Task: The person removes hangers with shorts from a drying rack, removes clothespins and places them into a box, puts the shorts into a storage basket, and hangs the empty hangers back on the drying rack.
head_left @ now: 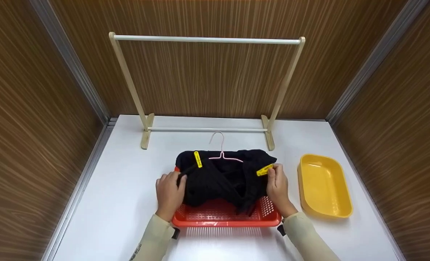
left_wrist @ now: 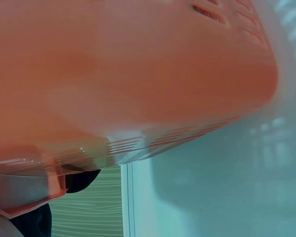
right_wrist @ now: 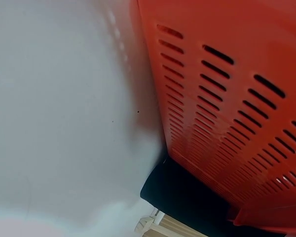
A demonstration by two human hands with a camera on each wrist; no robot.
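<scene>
A black garment (head_left: 215,183) lies over the red basket (head_left: 229,224), its lower part inside. A thin pink hanger (head_left: 222,155) shows at the garment's top, with its hook pointing away from me and its lower part hidden by cloth. One yellow clothespin (head_left: 198,159) sits on the garment's left side. My left hand (head_left: 170,194) pinches the cloth at the left edge, by the basket's side. At the garment's right side, my right hand (head_left: 278,186) pinches a second yellow clothespin (head_left: 264,170) between thumb and fingers. Both wrist views mostly show the basket's wall (right_wrist: 212,113).
Behind the basket stands a wooden rack with a white top bar (head_left: 207,39) and a lower bar (head_left: 207,129). A yellow tray (head_left: 325,185) lies to the right on the white table (head_left: 127,188). Wood-grain panels (head_left: 207,79) enclose the back and both sides.
</scene>
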